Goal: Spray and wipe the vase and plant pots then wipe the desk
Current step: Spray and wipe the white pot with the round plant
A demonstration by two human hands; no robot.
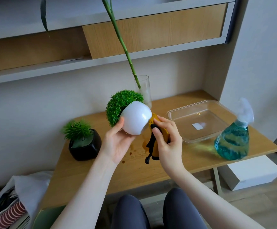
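White and glossy, the round ceramic plant pot point(137, 120) sits tipped on its side in the left hand point(118, 144), whose fingers point(120, 125) curl around its lower curve and cradle it above the bench, the ball of green artificial foliage point(120, 106) pointing up and away to the left. Against the pot's base the right hand point(165, 142) presses a mustard-yellow cleaning cloth with black trim point(152, 142); those fingers point(163, 123) are closed on the bunched cloth, thumb laid across it, and a black strap end dangles below the palm. Under both hands the light wooden bench point(151, 167) carries a few dark wet spots. Left of the left hand stands a small black rounded-square pot with a spiky green plant point(85, 144), upright on the bench. Behind the white pot, near the wall, a tall clear glass vase point(144, 91) holds a single long green bamboo stem point(119, 37) leaning up to the left. To the right lies a clear shallow plastic tray point(200, 121), and just beside it, near the bench's right edge, a translucent spray bottle of blue-green liquid point(233, 139) stands upright.
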